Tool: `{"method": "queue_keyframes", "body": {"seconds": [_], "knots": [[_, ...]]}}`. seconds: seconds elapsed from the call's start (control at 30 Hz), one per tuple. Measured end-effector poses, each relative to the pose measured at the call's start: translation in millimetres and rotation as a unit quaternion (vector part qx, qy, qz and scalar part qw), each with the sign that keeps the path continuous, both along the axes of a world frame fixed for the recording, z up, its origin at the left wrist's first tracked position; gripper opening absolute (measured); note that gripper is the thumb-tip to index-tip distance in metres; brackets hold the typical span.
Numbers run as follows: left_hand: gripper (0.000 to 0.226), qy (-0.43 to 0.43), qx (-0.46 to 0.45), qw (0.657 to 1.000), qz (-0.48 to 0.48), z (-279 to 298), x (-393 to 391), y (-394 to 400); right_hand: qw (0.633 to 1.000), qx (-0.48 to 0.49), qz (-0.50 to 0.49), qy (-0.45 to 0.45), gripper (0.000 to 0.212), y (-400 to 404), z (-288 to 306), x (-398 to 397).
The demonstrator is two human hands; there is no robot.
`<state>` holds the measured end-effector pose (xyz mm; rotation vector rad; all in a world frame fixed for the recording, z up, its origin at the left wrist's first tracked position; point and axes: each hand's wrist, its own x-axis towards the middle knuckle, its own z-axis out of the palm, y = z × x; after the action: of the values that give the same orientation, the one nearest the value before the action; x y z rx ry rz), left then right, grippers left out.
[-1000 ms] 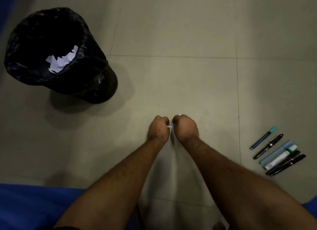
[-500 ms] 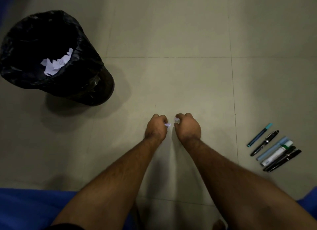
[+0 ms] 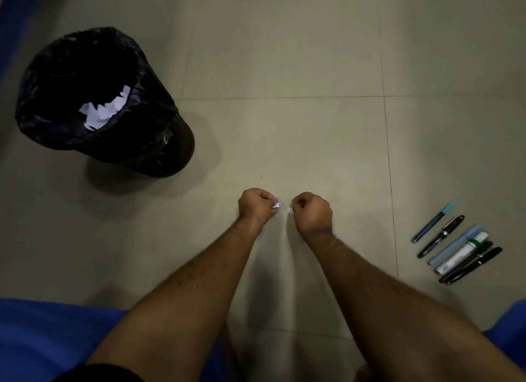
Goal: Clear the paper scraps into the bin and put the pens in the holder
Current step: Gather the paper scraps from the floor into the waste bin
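Both fists hover over the tiled floor at the centre. My left hand pinches a small white paper scrap at its fingertips. My right hand pinches another small white scrap; a narrow gap separates the two pieces. A bin lined with a black bag stands at the upper left, with torn white paper inside. Several pens and markers lie side by side on the floor at the right. No pen holder is in view.
Blue fabric covers the lower left corner, and more blue shows at the lower right and along the upper left edge. The beige floor tiles stretch beyond the hands.
My hands were touching a second ago, both on one scrap. They have moved apart and each now holds its own small piece. The view shifted slightly.
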<state>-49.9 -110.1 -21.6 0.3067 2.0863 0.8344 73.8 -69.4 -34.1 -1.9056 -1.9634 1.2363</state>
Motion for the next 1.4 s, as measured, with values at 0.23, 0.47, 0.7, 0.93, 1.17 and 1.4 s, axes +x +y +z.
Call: {"method": "queue_keyframes", "body": {"seconds": [0.23,0.47,0.7,0.93,1.17,1.4], "knots": [[0.014,0.026,-0.053,0.998,-0.033,12,-4,3,0.988,0.046,0.128,-0.074,0.02,-8,-1,-2],[0.017,0.023,-0.071,0.996,-0.045,-4,1,-6,0.976,0.061,0.171,-0.123,0.018,-19,-9,-4],[0.019,-0.042,-0.037,0.998,-0.013,-3,2,-7,0.96,0.095,0.206,-0.167,0.024,-15,-13,-4],[0.011,-0.075,-0.018,0.997,0.009,-9,0,0,0.993,0.071,0.079,-0.058,0.021,-15,-17,-6],[0.011,-0.045,0.051,0.997,0.043,44,-24,32,0.953,-0.062,-0.224,0.196,0.005,18,35,-59],[0.005,0.079,0.132,0.985,0.08,133,-122,64,0.867,-0.11,-0.25,0.418,0.007,51,151,-158]]}}
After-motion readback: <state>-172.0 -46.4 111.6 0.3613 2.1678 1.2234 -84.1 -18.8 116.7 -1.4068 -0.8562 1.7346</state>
